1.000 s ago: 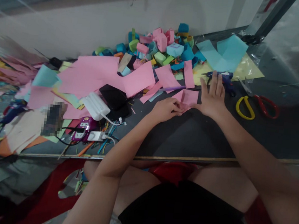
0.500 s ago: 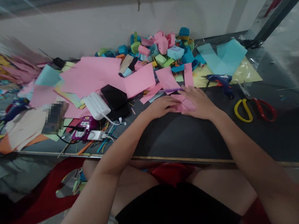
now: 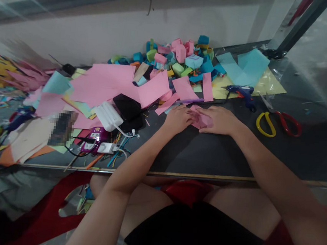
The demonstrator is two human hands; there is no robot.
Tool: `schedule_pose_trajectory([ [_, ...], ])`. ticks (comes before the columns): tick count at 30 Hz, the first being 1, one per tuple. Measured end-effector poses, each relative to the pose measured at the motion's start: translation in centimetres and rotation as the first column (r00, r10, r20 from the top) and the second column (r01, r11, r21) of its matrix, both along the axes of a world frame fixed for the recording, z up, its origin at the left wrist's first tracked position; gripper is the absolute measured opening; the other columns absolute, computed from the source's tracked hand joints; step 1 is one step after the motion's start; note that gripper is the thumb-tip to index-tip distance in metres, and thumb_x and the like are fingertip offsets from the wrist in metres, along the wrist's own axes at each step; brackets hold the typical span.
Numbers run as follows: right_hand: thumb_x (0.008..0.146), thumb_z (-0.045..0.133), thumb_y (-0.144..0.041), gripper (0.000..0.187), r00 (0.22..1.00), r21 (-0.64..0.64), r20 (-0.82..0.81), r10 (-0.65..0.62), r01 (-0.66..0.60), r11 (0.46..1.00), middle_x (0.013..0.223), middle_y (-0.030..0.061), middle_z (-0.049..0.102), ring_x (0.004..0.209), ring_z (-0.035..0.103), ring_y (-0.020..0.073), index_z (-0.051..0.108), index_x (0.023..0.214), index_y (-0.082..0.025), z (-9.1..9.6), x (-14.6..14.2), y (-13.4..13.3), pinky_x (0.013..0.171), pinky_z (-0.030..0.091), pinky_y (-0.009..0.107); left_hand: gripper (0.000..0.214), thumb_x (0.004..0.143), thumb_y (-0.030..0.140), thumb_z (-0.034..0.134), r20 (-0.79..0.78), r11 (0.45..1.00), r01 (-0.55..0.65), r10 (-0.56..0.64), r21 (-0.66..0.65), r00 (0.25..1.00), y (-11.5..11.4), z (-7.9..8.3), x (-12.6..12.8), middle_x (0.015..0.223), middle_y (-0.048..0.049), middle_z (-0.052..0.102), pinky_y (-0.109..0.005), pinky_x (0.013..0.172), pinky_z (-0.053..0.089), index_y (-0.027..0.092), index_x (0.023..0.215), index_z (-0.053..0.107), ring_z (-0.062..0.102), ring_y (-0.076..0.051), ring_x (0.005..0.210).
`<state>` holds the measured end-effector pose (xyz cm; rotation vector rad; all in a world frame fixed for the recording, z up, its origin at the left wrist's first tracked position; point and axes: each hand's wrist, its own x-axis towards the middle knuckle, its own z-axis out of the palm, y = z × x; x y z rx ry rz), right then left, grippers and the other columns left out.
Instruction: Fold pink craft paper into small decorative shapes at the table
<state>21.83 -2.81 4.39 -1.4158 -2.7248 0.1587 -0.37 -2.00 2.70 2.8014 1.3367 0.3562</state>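
Observation:
A small piece of pink paper (image 3: pixel 205 121) lies between my two hands on the dark table. My left hand (image 3: pixel 179 119) has its fingers bent over the paper's left side; the fingertips are slightly blurred. On the other side, my right hand (image 3: pixel 220 120) grips the paper's right edge, thumb at the near side and fingers at the far side. Just beyond the hands lies a purple pen-like stick (image 3: pixel 191 101), touched by neither hand. A pink paper square (image 3: pixel 185 88) and a pink strip (image 3: pixel 207 87) lie behind it.
Scissors (image 3: pixel 276 121) with one yellow and one red handle and a blue glue gun (image 3: pixel 241 91) lie to the right. Small folded paper boxes (image 3: pixel 180 53) are heaped by the wall. Left are large pink sheets (image 3: pixel 103 82), a white power bank (image 3: pixel 108 116) and a black object (image 3: pixel 127 107).
My right hand has gone from lying flat over the pink paper to holding its edge. The purple stick, formerly by its fingers, now lies apart from them. My left fingers have shifted on the paper.

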Motion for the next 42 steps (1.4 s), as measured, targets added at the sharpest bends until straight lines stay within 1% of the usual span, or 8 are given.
schedule_pose_trajectory([
  [6,0.088,0.058,-0.055,0.076,0.995,0.113,0.042,-0.088,0.083,0.990,0.121,0.0190,0.072,0.113,0.064,0.0359,0.047,0.151,-0.014,-0.2,-2.7,-2.1,0.090,0.047,0.042,0.036,0.098,0.019,0.051,-0.083,0.991,-0.126,0.122,-0.038,0.989,-1.6,-0.3,1.2,0.148,-0.0173,0.058,-0.043,0.107,0.051,0.010,0.128,0.069,0.057,-0.029,0.134],
  [11,0.088,0.055,-0.040,0.073,0.991,0.105,0.061,-0.119,0.112,0.988,0.118,0.0181,0.074,0.113,0.064,0.0348,0.042,0.155,-0.013,-0.1,-3.1,-2.6,0.091,0.047,0.043,0.056,0.103,0.030,0.042,-0.113,0.981,-0.115,0.097,-0.159,0.989,-1.3,-0.7,0.8,0.166,-0.0133,0.034,-0.045,0.124,0.034,0.011,0.156,0.040,0.035,-0.028,0.154],
  [18,0.078,0.068,-0.052,0.072,1.000,0.023,-0.021,0.021,-0.021,1.000,0.136,0.0135,0.068,0.118,0.063,0.0345,0.058,0.142,-0.021,0.5,-1.3,-1.9,0.096,0.048,0.045,0.060,0.107,0.040,0.028,-0.105,0.960,-0.033,0.004,-0.277,0.995,0.5,-1.0,-0.7,0.171,-0.0063,0.023,-0.048,0.128,0.024,0.021,0.163,0.024,0.022,-0.026,0.159],
  [24,0.081,0.060,-0.023,0.046,0.996,0.094,-0.006,0.094,-0.093,0.991,0.124,0.0100,0.075,0.111,0.067,0.0294,0.070,0.126,-0.022,0.8,-0.8,-1.6,0.094,0.050,0.041,0.062,0.106,0.045,0.024,-0.092,0.968,0.021,-0.045,-0.248,0.995,1.1,-1.3,-1.2,0.171,-0.0053,0.023,-0.046,0.127,0.023,0.024,0.164,0.020,0.023,-0.024,0.159],
  [27,0.080,0.057,-0.012,0.050,0.981,0.093,-0.029,0.192,-0.189,0.978,0.130,0.0056,0.073,0.117,0.066,0.0254,0.070,0.127,-0.025,0.2,-0.3,-1.0,0.097,0.049,0.038,0.062,0.106,0.044,0.022,-0.106,0.970,0.022,-0.049,-0.240,0.993,1.1,-1.3,-1.1,0.171,-0.0051,0.022,-0.044,0.127,0.024,0.023,0.164,0.022,0.024,-0.024,0.158],
  [32,0.083,0.050,-0.004,0.054,0.990,0.094,-0.067,0.128,-0.121,0.988,0.127,0.0035,0.074,0.111,0.068,0.0229,0.071,0.126,-0.029,-0.9,0.8,0.4,0.093,0.052,0.037,0.063,0.106,0.045,0.019,-0.116,0.970,0.031,-0.061,-0.242,0.991,1.4,-1.4,-1.2,0.171,-0.0047,0.021,-0.041,0.127,0.023,0.022,0.164,0.021,0.022,-0.022,0.159],
  [39,0.086,0.063,-0.027,0.041,0.967,0.039,-0.238,0.086,-0.079,0.996,0.121,0.0084,0.075,0.109,0.068,0.0277,0.072,0.126,-0.025,-1.6,1.2,0.9,0.092,0.055,0.041,0.101,0.088,0.080,0.045,-0.080,0.942,0.065,-0.096,-0.328,0.992,1.8,-1.3,-1.7,0.172,-0.0061,0.014,-0.048,0.129,0.015,0.025,0.166,0.012,0.016,-0.030,0.160],
  [42,0.086,0.061,-0.027,0.043,0.947,0.005,-0.313,0.074,-0.076,0.997,0.113,0.0087,0.077,0.099,0.070,0.0258,0.072,0.128,-0.025,-1.7,1.6,1.3,0.091,0.054,0.041,0.102,0.084,0.080,0.054,-0.045,0.942,0.106,-0.127,-0.318,0.991,2.2,-1.3,-2.2,0.171,-0.0077,0.020,-0.048,0.129,0.016,0.025,0.164,0.020,0.019,-0.031,0.159],
])
